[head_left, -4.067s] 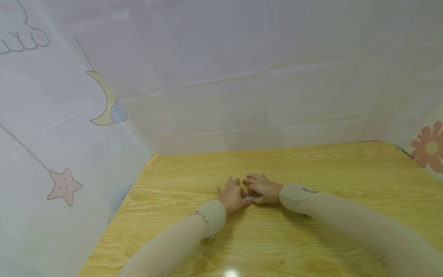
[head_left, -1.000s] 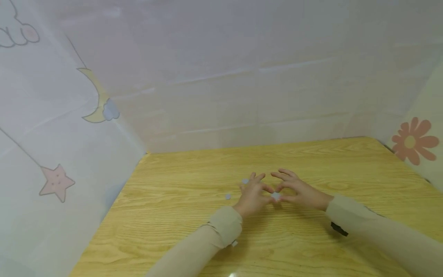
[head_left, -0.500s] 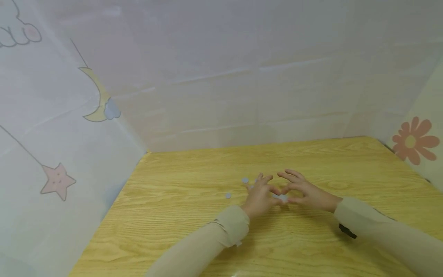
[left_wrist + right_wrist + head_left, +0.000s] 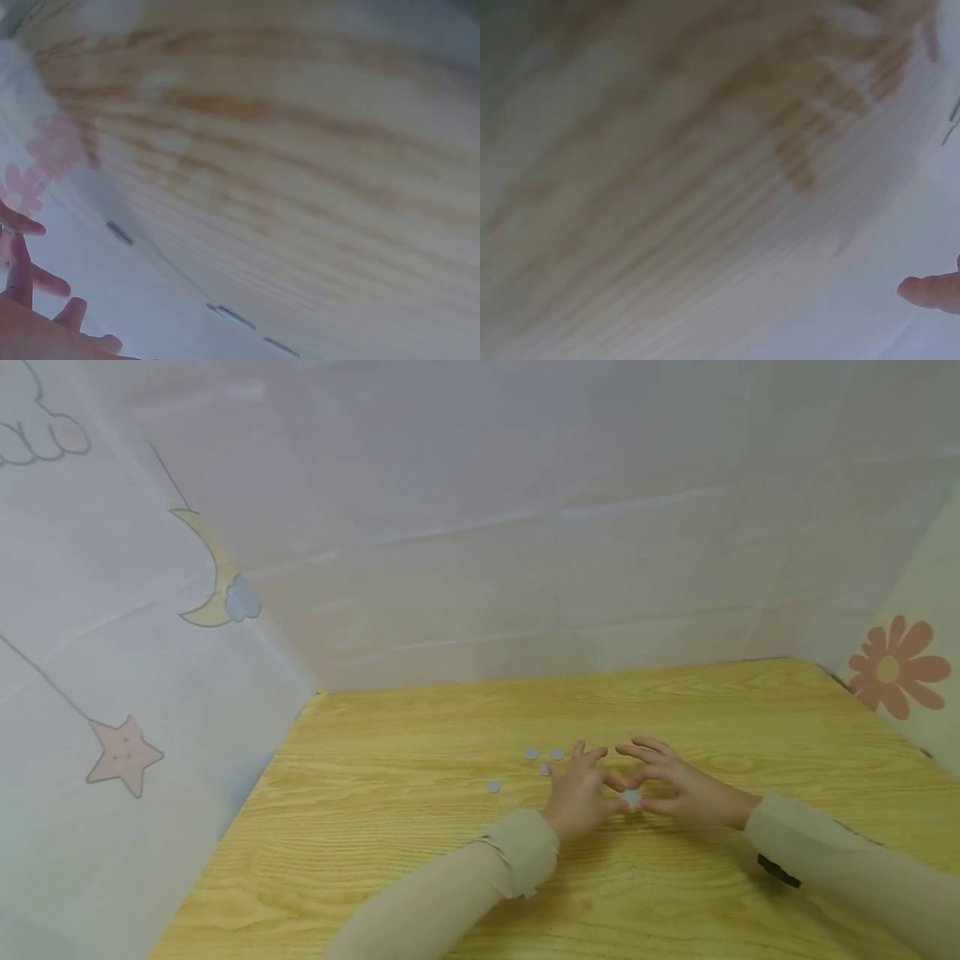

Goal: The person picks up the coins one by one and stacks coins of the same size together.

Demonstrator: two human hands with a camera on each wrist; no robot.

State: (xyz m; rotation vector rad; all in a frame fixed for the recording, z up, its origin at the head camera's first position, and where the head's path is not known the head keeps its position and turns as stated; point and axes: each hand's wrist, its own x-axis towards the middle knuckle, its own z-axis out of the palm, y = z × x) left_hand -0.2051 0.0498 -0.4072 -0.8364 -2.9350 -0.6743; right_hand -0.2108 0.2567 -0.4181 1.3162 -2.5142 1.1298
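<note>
In the head view my left hand point(image 4: 583, 795) and right hand point(image 4: 692, 792) meet low over the table. The thumb and index finger of each hand curl round a small pale grey disc point(image 4: 632, 797) between them, tips at its edges. The other fingers are spread. To the left of my left hand lie several similar flat round discs: one point(image 4: 531, 752) at the back, another point(image 4: 557, 754) beside it, and a third point(image 4: 545, 769) close to the left fingers. In the right wrist view only one finger point(image 4: 934, 292) shows; the held disc is out of that view.
The wood-grain table point(image 4: 390, 843) reaches back to a pale hanging cloth point(image 4: 465, 568) printed with cartoon shapes. One more pale disc point(image 4: 494, 787) lies apart at the left. A black object point(image 4: 778, 871) shows below the right sleeve point(image 4: 825, 839).
Both hands have moved to the right, their fingers still close round a pale disc. Several discs left of the left hand have come into view as it moved.
</note>
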